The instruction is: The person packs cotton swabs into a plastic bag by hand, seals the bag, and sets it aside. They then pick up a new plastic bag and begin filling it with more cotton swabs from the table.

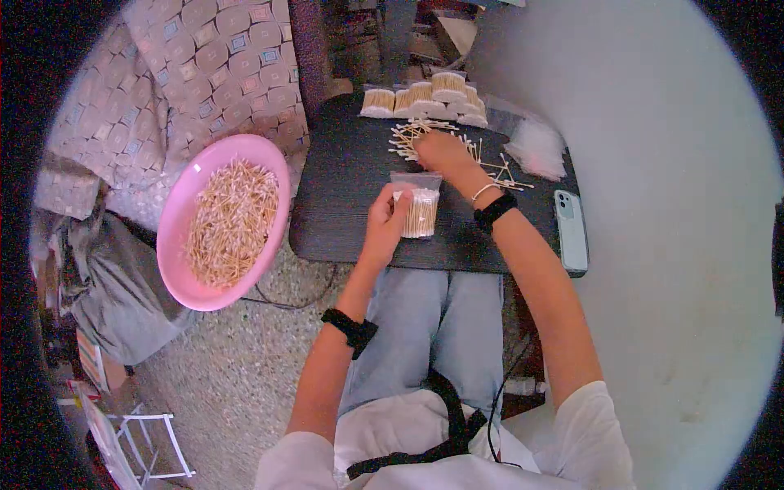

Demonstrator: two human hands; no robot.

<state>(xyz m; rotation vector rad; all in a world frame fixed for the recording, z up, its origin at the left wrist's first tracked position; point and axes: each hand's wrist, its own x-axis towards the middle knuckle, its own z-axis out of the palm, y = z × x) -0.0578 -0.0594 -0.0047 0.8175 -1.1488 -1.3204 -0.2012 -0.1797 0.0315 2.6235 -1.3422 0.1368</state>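
Observation:
A clear plastic bag of cotton swabs (420, 214) stands upright near the front of the dark table (343, 204). My left hand (385, 216) grips its left side, with the thumb on the front. Farther back, my right hand (443, 153) reaches into a loose pile of cotton swabs (404, 139); its fingertips are hidden, and I cannot make out what they hold. More loose swabs (508, 173) lie to the right of that hand.
Several filled swab bags (447, 86) are stacked at the table's back edge. Empty clear bags (537, 149) lie at the right, behind a phone (571, 229). A pink basin (174, 245) full of swabs is left of the table. A wall (670, 204) stands right.

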